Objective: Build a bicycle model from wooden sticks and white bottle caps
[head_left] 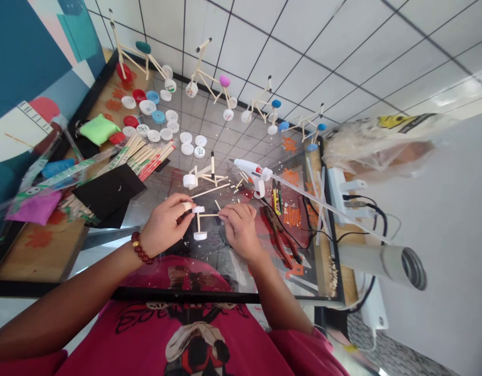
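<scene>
My left hand (164, 225) and right hand (239, 230) are close together, both pinching a small stick frame with white bottle-cap wheels (199, 222) over the glass tabletop (221, 271). Squeezing too hard could snap the thin sticks or pop a cap loose. A hot glue gun (251, 174) sits just ahead of my right hand, with red-handled pliers (278, 235) beside it, so a wide swing could catch them. The near table edge (119, 293) leaves little room toward my chest.
</scene>
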A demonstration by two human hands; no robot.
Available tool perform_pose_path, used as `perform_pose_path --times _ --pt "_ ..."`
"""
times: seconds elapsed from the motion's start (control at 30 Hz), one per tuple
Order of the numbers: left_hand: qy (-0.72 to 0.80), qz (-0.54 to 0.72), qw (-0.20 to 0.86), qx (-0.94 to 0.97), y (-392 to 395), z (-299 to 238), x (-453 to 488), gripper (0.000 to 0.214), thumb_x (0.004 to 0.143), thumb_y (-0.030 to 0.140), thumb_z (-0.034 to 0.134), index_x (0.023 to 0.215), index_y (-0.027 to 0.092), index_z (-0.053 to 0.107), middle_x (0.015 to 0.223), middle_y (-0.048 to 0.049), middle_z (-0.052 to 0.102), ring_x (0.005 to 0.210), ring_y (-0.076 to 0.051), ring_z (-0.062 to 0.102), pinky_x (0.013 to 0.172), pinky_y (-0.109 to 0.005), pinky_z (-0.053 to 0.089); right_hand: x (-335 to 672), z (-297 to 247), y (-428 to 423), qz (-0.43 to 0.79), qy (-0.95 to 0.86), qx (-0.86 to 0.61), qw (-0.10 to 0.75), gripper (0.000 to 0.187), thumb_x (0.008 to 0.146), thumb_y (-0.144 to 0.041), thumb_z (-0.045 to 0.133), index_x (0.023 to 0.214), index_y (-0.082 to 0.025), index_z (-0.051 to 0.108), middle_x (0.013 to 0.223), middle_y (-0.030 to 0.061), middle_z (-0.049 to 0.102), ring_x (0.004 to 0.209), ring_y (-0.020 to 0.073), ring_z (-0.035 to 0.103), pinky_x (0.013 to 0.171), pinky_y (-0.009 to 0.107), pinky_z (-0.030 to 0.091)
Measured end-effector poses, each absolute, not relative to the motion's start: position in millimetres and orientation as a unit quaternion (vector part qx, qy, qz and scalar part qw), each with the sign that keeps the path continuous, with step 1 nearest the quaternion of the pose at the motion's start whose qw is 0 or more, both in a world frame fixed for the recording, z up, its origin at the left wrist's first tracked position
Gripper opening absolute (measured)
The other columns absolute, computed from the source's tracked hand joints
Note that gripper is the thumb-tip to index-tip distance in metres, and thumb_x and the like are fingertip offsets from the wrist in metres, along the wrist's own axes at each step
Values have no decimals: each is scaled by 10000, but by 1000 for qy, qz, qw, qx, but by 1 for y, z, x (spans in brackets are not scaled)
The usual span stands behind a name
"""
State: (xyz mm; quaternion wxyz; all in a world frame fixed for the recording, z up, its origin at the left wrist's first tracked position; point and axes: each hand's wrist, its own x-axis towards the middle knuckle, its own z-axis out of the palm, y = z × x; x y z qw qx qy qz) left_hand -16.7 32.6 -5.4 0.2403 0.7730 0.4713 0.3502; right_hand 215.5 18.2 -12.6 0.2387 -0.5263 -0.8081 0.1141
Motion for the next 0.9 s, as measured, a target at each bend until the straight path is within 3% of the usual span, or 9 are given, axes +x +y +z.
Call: perform_pose_path --times 0.2,0.37,0.53,0.6,0.7,0.9 --pt "472 351 236 774 33 -5 -17 140 926 157 566 977 162 696 1038 -76 687 832 -146 667 725 -256 545 222 -8 16 116 -789 -545 259 198 915 -204 601 1106 -250 623 1092 41 696 1052 214 613 960 402 335" --pt "472 350 235 774 33 -6 -17 137 926 167 569 985 163 693 1046 -78 683 835 -145 666 697 -243 534 230 -7 13 109 -753 -600 248 224 763 -255 700 964 -225 606 1035 46 688 1029 245 619 943 409 343" --pt "473 352 240 771 33 -5 -17 132 926 175 566 963 169 692 1023 -68 685 746 -123 645 655 -235 526 225 2 25 160 -732 -613 251 153 855 -266 635 999 -227 663 1024 40 709 994 216 637 910 377 356" --pt "476 347 242 771 33 -4 -17 132 922 184 569 968 174 692 1023 -66 685 725 -121 638 623 -233 522 219 7 35 170 -724 -625 237 93 890 -305 640 898 -227 692 903 19 722 891 192 650 881 360 360" --pt "478 343 247 770 33 -4 -17 138 921 196 566 975 177 692 1031 -69 684 729 -124 638 620 -235 528 208 11 50 167 -721 -643 199 206 859 -376 707 723 -223 685 748 -3 697 773 173 636 812 339 370" --pt "475 345 252 770 34 -5 -17 145 914 184 564 972 174 697 1029 -72 681 755 -131 643 633 -229 523 201 5 60 201 -703 -659 174 201 807 -311 725 630 -226 678 656 -15 674 664 152 604 668 285 381"
